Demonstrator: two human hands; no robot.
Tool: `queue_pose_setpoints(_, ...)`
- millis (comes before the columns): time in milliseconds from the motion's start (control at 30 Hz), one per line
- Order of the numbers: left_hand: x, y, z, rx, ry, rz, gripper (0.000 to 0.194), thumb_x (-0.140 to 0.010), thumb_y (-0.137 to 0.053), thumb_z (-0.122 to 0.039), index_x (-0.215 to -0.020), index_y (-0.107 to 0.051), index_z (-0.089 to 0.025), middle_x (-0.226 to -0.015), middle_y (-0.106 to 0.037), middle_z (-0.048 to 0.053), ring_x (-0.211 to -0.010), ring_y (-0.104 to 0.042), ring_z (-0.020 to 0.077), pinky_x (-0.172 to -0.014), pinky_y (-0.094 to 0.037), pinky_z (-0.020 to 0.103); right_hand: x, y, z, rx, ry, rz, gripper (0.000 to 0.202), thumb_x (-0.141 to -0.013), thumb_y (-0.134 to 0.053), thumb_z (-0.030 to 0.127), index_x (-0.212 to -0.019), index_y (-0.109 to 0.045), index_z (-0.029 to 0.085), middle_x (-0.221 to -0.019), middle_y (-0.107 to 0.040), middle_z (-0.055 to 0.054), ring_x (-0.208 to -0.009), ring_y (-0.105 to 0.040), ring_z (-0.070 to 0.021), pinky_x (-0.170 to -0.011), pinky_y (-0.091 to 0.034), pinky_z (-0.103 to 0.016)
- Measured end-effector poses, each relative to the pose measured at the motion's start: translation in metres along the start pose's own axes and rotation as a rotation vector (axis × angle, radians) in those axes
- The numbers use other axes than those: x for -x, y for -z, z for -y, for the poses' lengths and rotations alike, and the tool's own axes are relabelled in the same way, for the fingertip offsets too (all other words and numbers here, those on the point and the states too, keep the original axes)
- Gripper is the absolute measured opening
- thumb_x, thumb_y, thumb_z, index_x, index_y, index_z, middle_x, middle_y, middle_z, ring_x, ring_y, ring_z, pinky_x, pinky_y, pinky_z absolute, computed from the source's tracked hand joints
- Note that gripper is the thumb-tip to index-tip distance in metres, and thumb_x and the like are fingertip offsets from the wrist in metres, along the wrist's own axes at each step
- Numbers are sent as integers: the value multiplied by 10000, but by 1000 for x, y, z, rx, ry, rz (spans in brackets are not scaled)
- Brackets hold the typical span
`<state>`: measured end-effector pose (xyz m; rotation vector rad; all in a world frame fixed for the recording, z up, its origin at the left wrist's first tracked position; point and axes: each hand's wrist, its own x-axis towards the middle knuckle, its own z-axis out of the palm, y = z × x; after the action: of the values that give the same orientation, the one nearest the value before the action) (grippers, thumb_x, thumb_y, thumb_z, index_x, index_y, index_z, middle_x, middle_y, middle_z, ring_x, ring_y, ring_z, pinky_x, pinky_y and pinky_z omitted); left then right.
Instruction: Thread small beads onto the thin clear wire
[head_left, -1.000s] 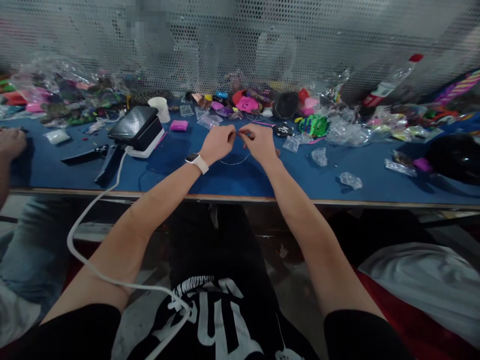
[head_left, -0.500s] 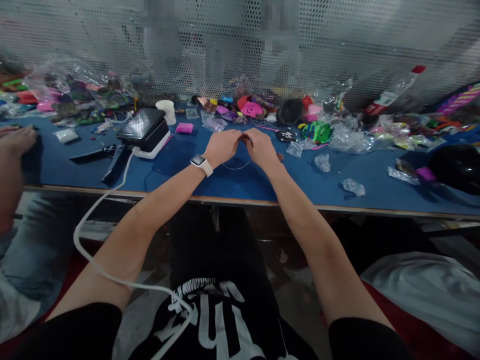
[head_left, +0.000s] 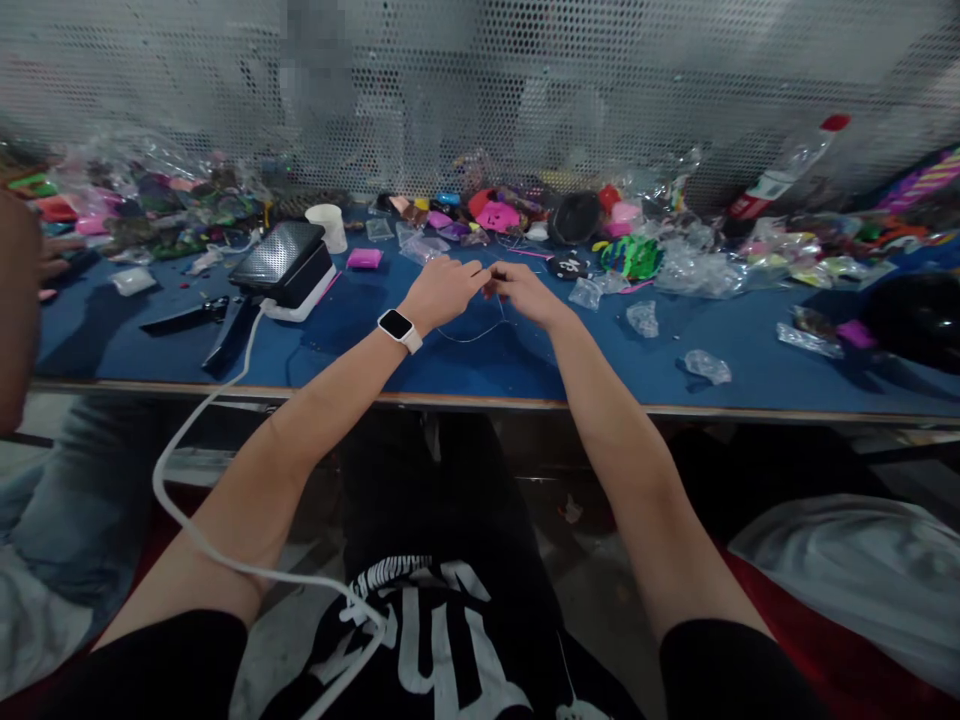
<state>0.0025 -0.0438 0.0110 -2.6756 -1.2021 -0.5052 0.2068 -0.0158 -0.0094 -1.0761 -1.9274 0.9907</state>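
Observation:
My left hand (head_left: 448, 290), with a pale-banded watch (head_left: 396, 325) on its wrist, is closed with its fingertips pinched together over the table. Close against it, my right hand (head_left: 527, 292) pinches too, thumb and forefinger meeting near the left fingertips. From between them a thin pale thread (head_left: 472, 339) hangs in a loose loop above the blue surface. Whatever small piece sits at the fingertips is hidden. Just beyond my right hand lie a black piece with white marks (head_left: 568, 264) and a green striped piece (head_left: 632, 257).
Left of my hands stand a black box (head_left: 281, 262) with a white cable (head_left: 169, 470), a paper cup (head_left: 330, 228) and a pink packet (head_left: 364, 259). Plastic scraps and colourful pieces line the perforated panel (head_left: 450, 90). A bottle (head_left: 780, 175) leans at right. A co-worker's arm (head_left: 16, 310) is at far left.
My right hand has shifted slightly right and its fingers have opened out a little from the left ones. More of the thread loop shows. The co-worker's arm at left has moved farther over the table.

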Motion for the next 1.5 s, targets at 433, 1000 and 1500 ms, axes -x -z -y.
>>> queue_pose_setpoints(433, 0, 2, -3, -8, -23, -51, 341, -1051, -415, -125, -1248, -689, -173, -1107, -699, 136, -1079, -662, 271, -995, -443, 428, 6, 4, 7, -169, -85, -39, 167, -914, -737, 332, -842, -651, 208, -775, -669, -45, -778, -655, -201, -742, -521, -362)
queue_pose_setpoints(1000, 3, 3, -10, -115, 140, 59, 293, -1070, -405, -148, -1254, -632, -152, -1166, -707, 154, -1017, -699, 264, -862, -465, 373, 11, -24, 23, 1060, 159, -248, 236, -967, -573, 275, -1011, -759, 137, -978, -783, -131, -847, -670, -260, -721, -388, -347)
queue_pose_setpoints(1500, 3, 1, -10, -153, 109, 71, 259, -1061, -413, -135, -1186, -639, -143, -1112, -707, 136, -1006, -739, 268, -822, -512, 361, 16, -29, 32, 1193, 123, -127, 261, -1032, -532, 225, -1136, -750, 127, -1065, -787, -159, -1002, -728, -274, -758, -419, -339)
